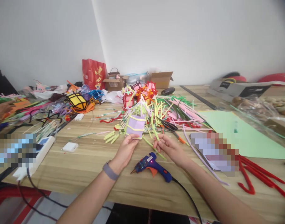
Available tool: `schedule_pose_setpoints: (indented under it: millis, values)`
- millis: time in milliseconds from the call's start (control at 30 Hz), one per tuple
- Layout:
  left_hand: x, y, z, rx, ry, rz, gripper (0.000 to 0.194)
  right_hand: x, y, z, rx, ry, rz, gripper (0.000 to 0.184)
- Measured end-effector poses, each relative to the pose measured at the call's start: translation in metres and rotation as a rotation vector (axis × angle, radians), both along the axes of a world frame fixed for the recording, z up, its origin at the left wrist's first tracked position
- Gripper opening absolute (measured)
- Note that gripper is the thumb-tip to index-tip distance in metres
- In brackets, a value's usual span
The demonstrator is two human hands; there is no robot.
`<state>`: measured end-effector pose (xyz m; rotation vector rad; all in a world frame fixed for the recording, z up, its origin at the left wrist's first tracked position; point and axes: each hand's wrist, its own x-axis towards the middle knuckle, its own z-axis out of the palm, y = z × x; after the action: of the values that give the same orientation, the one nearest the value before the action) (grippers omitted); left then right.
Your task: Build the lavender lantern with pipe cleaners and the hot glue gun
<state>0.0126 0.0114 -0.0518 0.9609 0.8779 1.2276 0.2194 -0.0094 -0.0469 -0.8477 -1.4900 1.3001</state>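
My left hand (127, 146) grips the bottom edge of a small lilac paper lantern (135, 125) trimmed with yellow-green pipe cleaners, held just above the wooden table (86, 161). My right hand (168, 146) is pinched on a green pipe cleaner (154, 147) that slants down beside the lantern. A blue hot glue gun (154, 165) with an orange trigger lies on the table just below both hands, its black cord trailing toward me on the right.
Loose pipe cleaners and black scissors (169, 125) lie behind the hands. Finished lanterns (78, 101), cardboard boxes (161, 79) and a red bag (93, 73) stand at the back. A green sheet (240, 133), red pipe cleaners (261, 179), a white power strip (37, 155) and a white charger (70, 147) lie around.
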Motion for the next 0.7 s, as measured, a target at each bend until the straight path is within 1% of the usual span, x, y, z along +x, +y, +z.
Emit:
schedule_pose_setpoints:
  millis: [67,133,200,233,300,367,433,533,600,700]
  values:
    - [-0.003,0.000,0.002,-0.081,0.112,-0.046,0.027,-0.001,-0.001,-0.001,-0.019,-0.001,0.008,0.036]
    - [-0.008,-0.001,0.005,-0.152,0.276,-0.146,0.029,-0.003,-0.001,-0.002,-0.033,0.008,0.005,0.037]
    - [-0.011,-0.002,0.010,-0.165,0.443,-0.229,0.027,-0.003,-0.001,-0.004,-0.039,0.012,-0.012,0.039]
    - [-0.012,-0.003,0.012,-0.142,0.514,-0.248,0.026,-0.004,-0.002,-0.005,-0.038,0.001,-0.027,0.041]
    - [-0.012,-0.006,0.016,-0.049,0.590,-0.259,0.028,-0.005,-0.002,-0.005,-0.027,-0.061,-0.055,0.043]
    - [-0.010,-0.011,0.019,0.088,0.557,-0.260,0.030,-0.007,-0.004,-0.003,0.000,-0.165,-0.055,0.044]
    - [-0.007,-0.017,0.021,0.240,0.479,-0.267,0.034,-0.011,-0.006,0.001,0.044,-0.282,-0.009,0.041]
    - [-0.003,-0.025,0.022,0.456,0.521,-0.232,0.031,-0.018,-0.010,0.012,0.109,-0.469,0.092,0.033]
    - [-0.003,-0.028,0.022,0.535,0.559,-0.162,0.032,-0.021,-0.012,0.019,0.159,-0.595,0.102,0.033]
    - [-0.004,-0.030,0.020,0.537,0.545,-0.086,0.033,-0.019,-0.015,0.028,0.266,-0.699,0.059,0.036]
